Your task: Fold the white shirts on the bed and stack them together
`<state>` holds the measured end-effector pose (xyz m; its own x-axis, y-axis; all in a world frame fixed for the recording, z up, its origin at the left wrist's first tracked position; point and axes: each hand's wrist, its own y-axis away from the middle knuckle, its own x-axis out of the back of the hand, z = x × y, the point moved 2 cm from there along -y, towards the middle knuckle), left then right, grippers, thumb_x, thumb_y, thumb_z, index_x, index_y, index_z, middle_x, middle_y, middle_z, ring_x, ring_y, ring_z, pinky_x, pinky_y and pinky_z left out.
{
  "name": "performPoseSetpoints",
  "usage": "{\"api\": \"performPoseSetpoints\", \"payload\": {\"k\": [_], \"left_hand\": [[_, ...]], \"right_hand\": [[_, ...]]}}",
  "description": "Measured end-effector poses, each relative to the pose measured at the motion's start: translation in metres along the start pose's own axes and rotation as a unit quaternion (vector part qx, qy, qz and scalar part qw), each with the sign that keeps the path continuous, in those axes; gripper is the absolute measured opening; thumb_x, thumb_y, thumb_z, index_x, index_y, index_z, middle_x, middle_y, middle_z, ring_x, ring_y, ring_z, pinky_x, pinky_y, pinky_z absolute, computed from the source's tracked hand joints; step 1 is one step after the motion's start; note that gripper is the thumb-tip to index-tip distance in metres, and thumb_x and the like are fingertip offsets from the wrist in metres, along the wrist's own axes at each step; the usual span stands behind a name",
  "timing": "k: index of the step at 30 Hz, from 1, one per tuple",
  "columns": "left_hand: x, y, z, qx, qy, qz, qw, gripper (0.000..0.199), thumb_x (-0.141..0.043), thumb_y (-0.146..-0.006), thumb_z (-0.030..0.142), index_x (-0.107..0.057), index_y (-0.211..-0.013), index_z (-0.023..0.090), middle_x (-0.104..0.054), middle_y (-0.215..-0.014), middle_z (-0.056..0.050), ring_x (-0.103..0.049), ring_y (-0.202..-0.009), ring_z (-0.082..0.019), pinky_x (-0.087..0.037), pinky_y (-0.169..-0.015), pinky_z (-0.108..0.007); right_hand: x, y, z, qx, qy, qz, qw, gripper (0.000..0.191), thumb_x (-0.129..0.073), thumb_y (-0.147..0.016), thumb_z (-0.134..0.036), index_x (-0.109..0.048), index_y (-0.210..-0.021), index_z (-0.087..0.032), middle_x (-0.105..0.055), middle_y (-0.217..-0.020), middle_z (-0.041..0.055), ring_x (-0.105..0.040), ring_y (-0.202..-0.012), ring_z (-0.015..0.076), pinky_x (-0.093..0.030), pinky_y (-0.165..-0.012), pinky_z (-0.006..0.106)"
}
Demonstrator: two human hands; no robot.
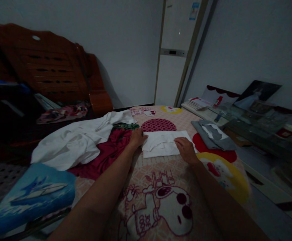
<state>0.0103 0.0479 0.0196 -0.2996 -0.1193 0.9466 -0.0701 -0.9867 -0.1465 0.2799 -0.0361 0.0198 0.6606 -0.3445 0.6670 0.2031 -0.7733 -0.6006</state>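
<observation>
A folded white cloth (pixel 158 145) lies flat on the patterned cover of the round table (pixel 158 167). At its left edge rests my left hand (pixel 136 139), with the thumb on the fabric. My right hand (pixel 185 149) touches the right part of the same cloth, its fingers bent over the top layer. Left of my left hand is a loose heap: a crumpled white garment (pixel 78 139) and a dark red garment (pixel 111 154), with a bit of green cloth behind. A folded grey garment (pixel 211 135) with a white patch sits to the right.
A wooden bench (pixel 48 67) with clothes on it stands at the left. A blue printed cloth (pixel 38 194) hangs at the near left. Along the right runs a glass-topped cabinet (pixel 248 124) with papers and a photo. A tall white appliance (pixel 172 70) stands behind.
</observation>
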Motion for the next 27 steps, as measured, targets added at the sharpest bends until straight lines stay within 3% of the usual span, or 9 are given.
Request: {"api": "performPoseSetpoints", "payload": {"k": [6,12,19,22,27], "left_hand": [[0.0,0.0,0.001,0.002,0.01,0.002,1.0,0.031,-0.062,-0.085,0.035,-0.065,-0.106,0.013,-0.067,-0.114,-0.014,-0.061,-0.11,-0.025,-0.047,-0.093,-0.031],[-0.005,-0.002,-0.003,-0.003,0.046,0.012,0.999,0.032,-0.064,-0.084,0.033,-0.066,-0.109,0.013,-0.066,-0.117,-0.015,-0.061,-0.112,-0.025,-0.045,-0.096,-0.032],[-0.012,-0.004,-0.009,-0.01,0.072,0.027,0.997,0.034,-0.066,-0.083,0.031,-0.065,-0.113,0.013,-0.067,-0.115,-0.013,-0.06,-0.111,-0.023,-0.044,-0.097,-0.032],[-0.012,-0.003,-0.008,-0.019,0.086,0.04,0.995,0.034,-0.063,-0.085,0.03,-0.064,-0.115,0.013,-0.067,-0.117,-0.013,-0.059,-0.113,-0.023,-0.042,-0.1,-0.033],[-0.013,-0.004,-0.006,-0.027,0.092,0.038,0.995,0.03,-0.062,-0.085,0.027,-0.066,-0.111,0.016,-0.068,-0.115,-0.01,-0.06,-0.111,-0.022,-0.042,-0.1,-0.034]], "right_hand": [[-0.01,-0.014,0.006,-0.003,0.058,0.005,0.998,0.029,-0.041,-0.096,-0.023,-0.068,-0.104,-0.019,-0.07,-0.106,0.0122,-0.061,-0.1,0.0254,-0.047,-0.095,0.042],[-0.027,-0.057,0.015,-0.005,0.136,-0.102,0.985,0.027,-0.043,-0.095,-0.02,-0.067,-0.108,-0.019,-0.07,-0.113,0.011,-0.061,-0.106,0.0229,-0.045,-0.096,0.037],[-0.041,-0.104,0.032,-0.027,0.155,-0.241,0.958,0.021,-0.05,-0.093,-0.016,-0.07,-0.088,-0.02,-0.073,-0.1,0.0086,-0.065,-0.089,0.0195,-0.045,-0.082,0.03],[-0.042,-0.117,0.035,-0.038,0.115,-0.3,0.946,0.017,-0.06,-0.087,-0.019,-0.068,-0.072,-0.02,-0.072,-0.083,0.0055,-0.062,-0.076,0.0182,-0.043,-0.072,0.028],[-0.041,-0.134,0.04,-0.086,0.076,-0.377,0.919,0.02,-0.069,-0.077,-0.031,-0.063,-0.062,-0.019,-0.058,-0.057,-0.0022,-0.05,-0.057,0.0133,-0.037,-0.058,0.026]]}}
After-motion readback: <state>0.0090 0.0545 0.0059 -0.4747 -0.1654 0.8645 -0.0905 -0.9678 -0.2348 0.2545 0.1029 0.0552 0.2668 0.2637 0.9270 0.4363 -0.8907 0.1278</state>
